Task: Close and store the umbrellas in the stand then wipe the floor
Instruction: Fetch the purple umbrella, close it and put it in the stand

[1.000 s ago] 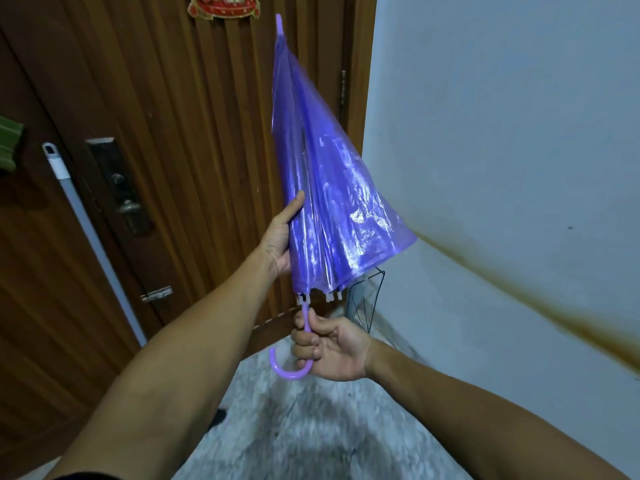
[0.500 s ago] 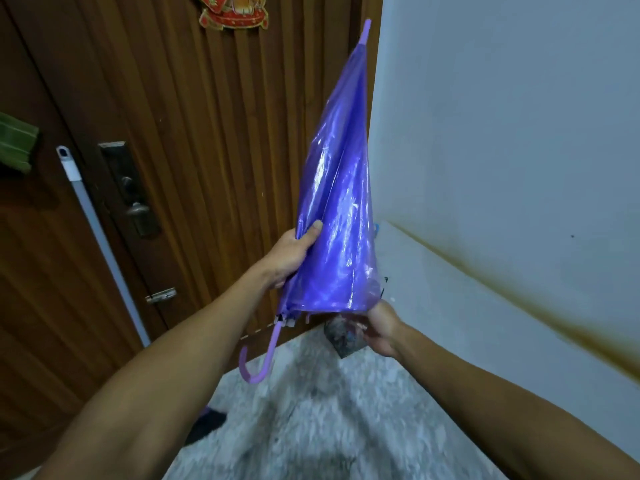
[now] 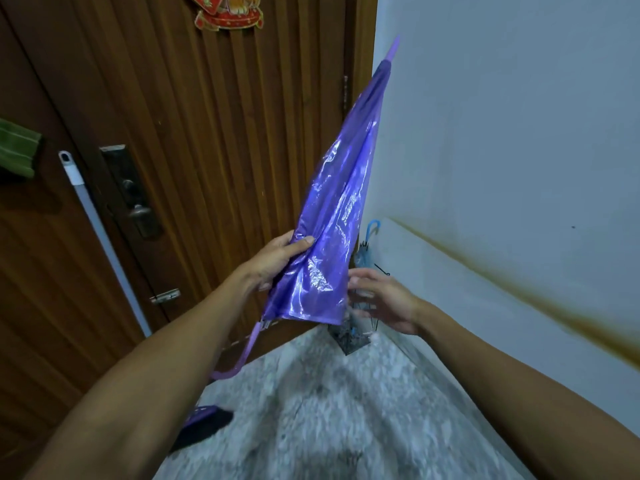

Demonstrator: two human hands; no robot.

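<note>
Both bare forearms reach forward from the near edge toward the far corner. The left hand [image 3: 277,261] is raised at the end of a straight wrist, its thumb laid flat on top and its fingers curled underneath, pinching what it holds. The right hand [image 3: 384,299] sits just to the right of it, slightly lower, palm turned left, fingers spread and loosely extended, blurred, gripping nothing.
</note>
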